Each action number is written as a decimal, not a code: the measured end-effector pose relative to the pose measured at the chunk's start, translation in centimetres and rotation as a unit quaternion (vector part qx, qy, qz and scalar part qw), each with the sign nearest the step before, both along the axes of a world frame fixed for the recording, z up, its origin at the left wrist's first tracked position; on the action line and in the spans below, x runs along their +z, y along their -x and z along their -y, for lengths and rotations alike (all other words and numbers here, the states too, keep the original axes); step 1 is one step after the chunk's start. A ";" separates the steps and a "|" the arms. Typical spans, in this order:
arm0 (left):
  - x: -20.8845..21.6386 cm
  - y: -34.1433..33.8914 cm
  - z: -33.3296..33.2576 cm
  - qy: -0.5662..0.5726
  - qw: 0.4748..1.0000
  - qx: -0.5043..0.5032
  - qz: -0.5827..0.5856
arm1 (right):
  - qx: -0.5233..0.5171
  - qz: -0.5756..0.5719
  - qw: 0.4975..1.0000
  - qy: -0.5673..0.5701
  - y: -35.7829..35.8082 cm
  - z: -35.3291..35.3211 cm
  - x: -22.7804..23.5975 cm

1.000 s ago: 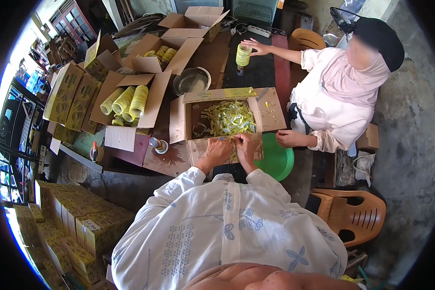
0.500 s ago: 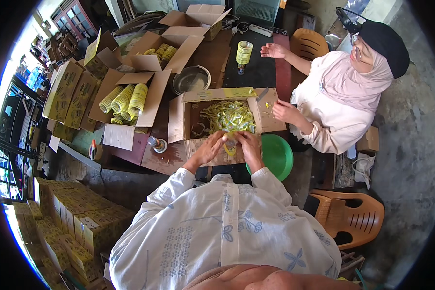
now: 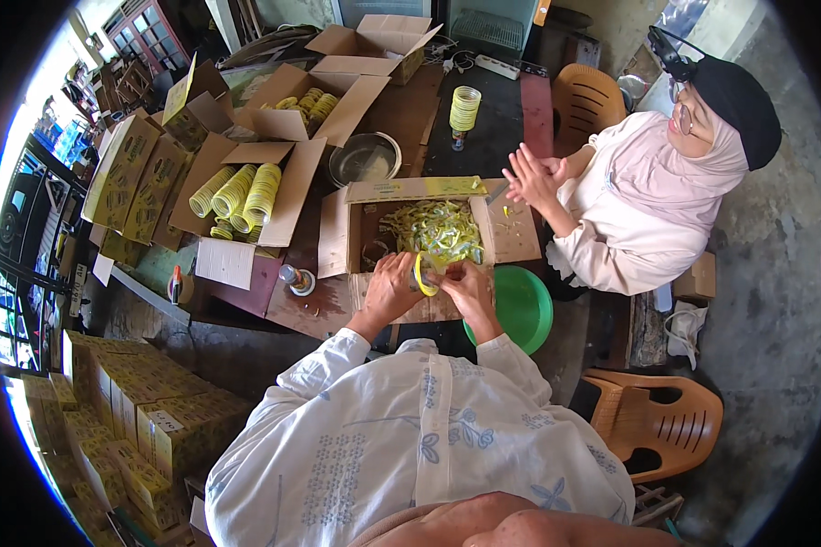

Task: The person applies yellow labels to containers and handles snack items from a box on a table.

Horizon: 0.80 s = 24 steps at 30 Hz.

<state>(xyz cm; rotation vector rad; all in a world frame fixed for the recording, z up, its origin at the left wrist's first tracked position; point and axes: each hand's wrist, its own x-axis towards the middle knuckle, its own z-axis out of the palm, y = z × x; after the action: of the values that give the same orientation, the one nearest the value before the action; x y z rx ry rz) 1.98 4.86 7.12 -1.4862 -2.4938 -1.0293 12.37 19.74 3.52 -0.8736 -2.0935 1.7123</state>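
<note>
Left hand (image 3: 389, 287): grips yellow ring (image 3: 419, 274).
Right hand (image 3: 470, 290): curled beside it, grip unclear.
Ring: now tipped up, over near edge of box (image 3: 415, 190).

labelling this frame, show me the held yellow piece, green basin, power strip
Held yellow piece (image 3: 419, 273): head view, left rim
Green basin (image 3: 527, 311): head view, inside
Power strip (image 3: 498, 67): head view, top face

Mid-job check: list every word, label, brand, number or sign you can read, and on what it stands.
I don't copy out wording or numbers; print shows here:
Stacked yellow cardboard cartons, lower left: white rectangular label, dark characters.
Long yellow cardboard cartons, upper left: dark print.
Open brown cardboard box, yellow far flap: print too small to read.
Dark rectangular number plate, far left: pale characters.
</note>
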 end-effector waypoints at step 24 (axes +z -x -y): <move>-2.7 2.3 1.3 0.021 0.896 -0.076 0.436 | 0.139 -0.075 0.987 0.010 -1.1 -0.5 1.0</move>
<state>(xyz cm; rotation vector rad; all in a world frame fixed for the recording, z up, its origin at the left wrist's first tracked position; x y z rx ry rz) -0.34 3.53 4.44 -1.4532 -2.9504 -2.0593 13.46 20.22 4.55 -0.4574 -2.1791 1.8724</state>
